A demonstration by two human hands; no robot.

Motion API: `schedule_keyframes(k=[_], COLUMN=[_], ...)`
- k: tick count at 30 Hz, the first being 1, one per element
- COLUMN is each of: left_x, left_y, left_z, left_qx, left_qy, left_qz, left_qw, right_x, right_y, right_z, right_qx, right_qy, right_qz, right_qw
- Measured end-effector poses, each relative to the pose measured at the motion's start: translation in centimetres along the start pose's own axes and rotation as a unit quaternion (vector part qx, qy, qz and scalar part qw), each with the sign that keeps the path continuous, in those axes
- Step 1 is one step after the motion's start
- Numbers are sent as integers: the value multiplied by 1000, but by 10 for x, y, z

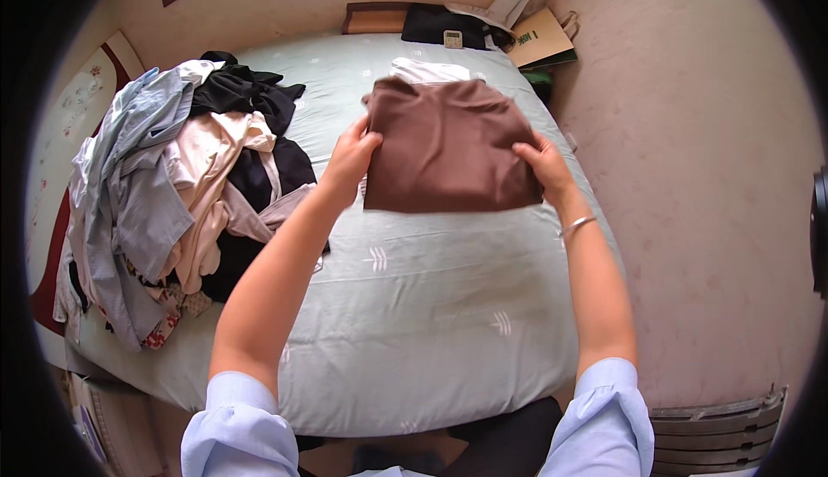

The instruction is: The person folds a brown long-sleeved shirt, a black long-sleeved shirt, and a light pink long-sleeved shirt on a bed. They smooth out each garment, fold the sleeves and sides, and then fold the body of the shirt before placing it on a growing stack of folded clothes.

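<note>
Pale-grn bed (431, 304) w/ mixed clothes pile (216, 158) on L, wht garment (427, 70) nr far end.

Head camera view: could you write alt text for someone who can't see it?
A person's left hand and right hand grip opposite sides of a brown garment over a pale green bed. A heap of clothes lies on its left side.

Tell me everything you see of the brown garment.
The brown garment is plain, of smooth, soft-looking cloth, folded into a rough rectangle with light creases and an uneven far edge. The left hand grips its left side, the right hand its right. It sits over the bed, partly covering a white cloth.
</note>
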State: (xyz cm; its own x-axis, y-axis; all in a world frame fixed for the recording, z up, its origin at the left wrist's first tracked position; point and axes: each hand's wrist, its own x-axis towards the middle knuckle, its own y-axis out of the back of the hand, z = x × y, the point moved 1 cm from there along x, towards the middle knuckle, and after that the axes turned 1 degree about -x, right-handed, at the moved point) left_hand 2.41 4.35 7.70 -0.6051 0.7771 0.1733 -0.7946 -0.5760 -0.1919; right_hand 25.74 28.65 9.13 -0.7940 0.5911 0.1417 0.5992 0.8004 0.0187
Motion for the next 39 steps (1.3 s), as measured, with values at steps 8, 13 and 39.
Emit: schedule_keyframes(k=[8,13,39], left_x=[111,115,147], left_y=[-7,0,-41], left_z=[-45,-113,-133], left_qx=[91,357,695], left_qy=[60,33,-81], left_qz=[77,88,-15], left_qw=[991,930,714], right_x=[107,118,125], right_y=[46,62,-41], right_z=[35,117,114], right_qx=[-195,-296,-637], right_qy=[19,18,14], right_qz=[97,165,42], right_qw=[976,941,770])
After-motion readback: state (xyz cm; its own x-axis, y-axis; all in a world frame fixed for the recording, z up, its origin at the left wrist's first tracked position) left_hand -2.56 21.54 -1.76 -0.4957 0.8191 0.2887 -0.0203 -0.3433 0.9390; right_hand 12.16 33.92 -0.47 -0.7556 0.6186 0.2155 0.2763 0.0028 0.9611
